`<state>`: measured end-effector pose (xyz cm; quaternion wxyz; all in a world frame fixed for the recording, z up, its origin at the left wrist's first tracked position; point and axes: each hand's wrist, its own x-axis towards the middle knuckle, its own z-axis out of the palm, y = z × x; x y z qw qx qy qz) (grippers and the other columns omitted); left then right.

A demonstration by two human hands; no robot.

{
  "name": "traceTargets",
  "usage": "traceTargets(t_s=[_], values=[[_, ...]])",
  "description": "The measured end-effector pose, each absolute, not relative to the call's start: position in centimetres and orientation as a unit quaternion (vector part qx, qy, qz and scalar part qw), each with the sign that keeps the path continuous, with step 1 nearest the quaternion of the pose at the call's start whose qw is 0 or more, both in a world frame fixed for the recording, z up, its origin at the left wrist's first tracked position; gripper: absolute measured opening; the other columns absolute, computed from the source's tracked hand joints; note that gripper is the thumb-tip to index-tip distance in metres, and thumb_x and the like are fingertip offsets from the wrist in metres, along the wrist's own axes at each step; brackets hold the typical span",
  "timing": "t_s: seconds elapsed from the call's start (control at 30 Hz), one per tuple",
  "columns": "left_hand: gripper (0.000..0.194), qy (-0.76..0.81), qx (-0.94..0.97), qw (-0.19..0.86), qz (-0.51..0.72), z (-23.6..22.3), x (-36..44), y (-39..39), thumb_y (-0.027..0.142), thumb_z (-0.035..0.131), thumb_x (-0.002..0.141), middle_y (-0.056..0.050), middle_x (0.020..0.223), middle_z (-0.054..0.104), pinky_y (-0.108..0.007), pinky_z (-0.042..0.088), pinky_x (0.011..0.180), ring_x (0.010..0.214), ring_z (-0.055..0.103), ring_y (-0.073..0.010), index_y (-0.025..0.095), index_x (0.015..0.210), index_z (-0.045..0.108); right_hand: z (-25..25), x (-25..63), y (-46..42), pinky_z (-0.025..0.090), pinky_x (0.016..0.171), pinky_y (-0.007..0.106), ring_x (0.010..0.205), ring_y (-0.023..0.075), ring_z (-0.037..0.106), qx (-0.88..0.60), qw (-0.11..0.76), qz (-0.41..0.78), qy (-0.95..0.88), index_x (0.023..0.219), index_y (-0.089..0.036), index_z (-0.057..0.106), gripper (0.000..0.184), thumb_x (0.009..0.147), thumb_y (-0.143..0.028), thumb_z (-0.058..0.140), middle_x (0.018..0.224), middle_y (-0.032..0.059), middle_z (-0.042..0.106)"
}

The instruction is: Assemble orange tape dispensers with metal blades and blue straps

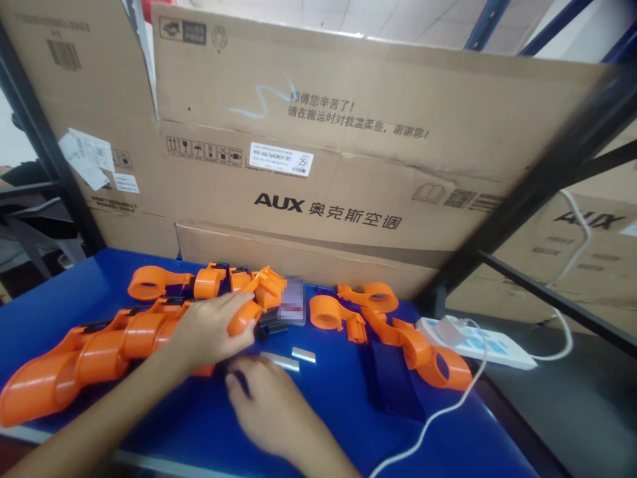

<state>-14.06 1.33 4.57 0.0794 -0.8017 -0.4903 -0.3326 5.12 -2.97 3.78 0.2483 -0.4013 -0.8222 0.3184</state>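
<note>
My left hand [212, 330] is closed around an orange plastic tape dispenser [245, 317], with part of it showing between thumb and fingers. Just below, my right hand [266, 401] has its fingers curled close to the table; what they hold, if anything, is hidden. A row of orange tape dispensers [102, 354] with black parts on top lies under and left of my left hand. Beyond my fingers are more orange dispensers [208, 282] and several small black pieces [273, 323]. Flat silver metal strips [303, 355] lie right of my hands on the blue table [338, 405].
More orange dispensers [326, 313] lie at the right, beside a dark blue tray-like piece [393, 378]. A white power strip [485, 345] sits at the right edge, its white cable [432, 421] crossing the table. A blurred phone-like object [292, 302] rests before the cardboard wall [298, 232].
</note>
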Motion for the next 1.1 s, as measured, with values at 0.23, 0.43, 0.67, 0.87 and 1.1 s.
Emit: traceTargets(t_s=[0.23, 0.43, 0.67, 0.87, 1.1], values=[[0.05, -0.456, -0.814, -0.016, -0.359, 3.9, -9.6, 0.6, 0.033, 0.063, 0.088, -0.009, 0.128, 0.072, -0.048, 0.051, 0.103, 0.108, 0.07, -0.0332, 0.03, 0.138, 0.06, 4.6, 13.0, 2.0, 0.053, 0.053, 0.029, 0.067, 0.0194, 0.067, -0.514, 0.462, 0.387, -0.61, 0.133, -0.023, 0.05, 0.048, 0.097, -0.054, 0.053, 0.09, 0.005, 0.069], [0.051, -0.413, -0.813, -0.113, -0.394, 4.1, -5.5, 1.9, 0.034, 0.068, 0.085, -0.013, 0.126, 0.072, -0.054, 0.046, 0.107, 0.116, 0.065, -0.0395, 0.029, 0.136, 0.066, 5.8, 13.9, 6.1, 0.056, 0.052, 0.026, 0.058, 0.0141, 0.064, -0.434, 0.506, 0.528, -0.526, 0.117, -0.021, 0.057, 0.043, 0.094, -0.058, 0.054, 0.084, 0.0026, 0.067], [0.066, -0.325, -0.576, -0.525, -0.536, 3.9, -3.2, 4.3, 0.063, 0.04, 0.098, -0.013, 0.149, 0.056, -0.05, 0.043, 0.11, 0.134, 0.055, -0.0324, 0.031, 0.156, 0.039, 6.3, 15.9, 8.6, 0.043, 0.046, 0.023, 0.051, 0.0136, 0.055, -0.401, 0.546, 0.509, -0.532, 0.094, -0.019, 0.062, 0.04, 0.089, -0.058, 0.058, 0.063, 0.0002, 0.062], [0.037, -0.319, -0.414, -0.676, -0.52, 2.1, -1.1, 3.7, 0.051, 0.069, 0.085, -0.012, 0.108, 0.075, -0.035, 0.057, 0.079, 0.09, 0.073, -0.026, 0.018, 0.103, 0.071, 4.6, 14.7, 7.8, 0.034, 0.047, 0.023, 0.047, 0.013, 0.045, -0.437, 0.473, 0.459, -0.612, 0.106, -0.02, 0.066, 0.045, 0.095, -0.061, 0.05, 0.055, -0.0055, 0.049], [0.037, -0.354, -0.326, -0.666, -0.57, 2.2, -3.2, 3.3, 0.054, 0.069, 0.078, -0.004, 0.079, 0.071, -0.026, 0.048, 0.044, 0.053, 0.065, -0.0173, 0.018, 0.088, 0.064, 4.1, 16.6, 6.0, 0.036, 0.05, 0.024, 0.048, 0.0138, 0.048, -0.449, 0.366, 0.383, -0.72, 0.097, -0.022, 0.065, 0.031, 0.101, -0.044, 0.043, 0.054, -0.005, 0.051]])
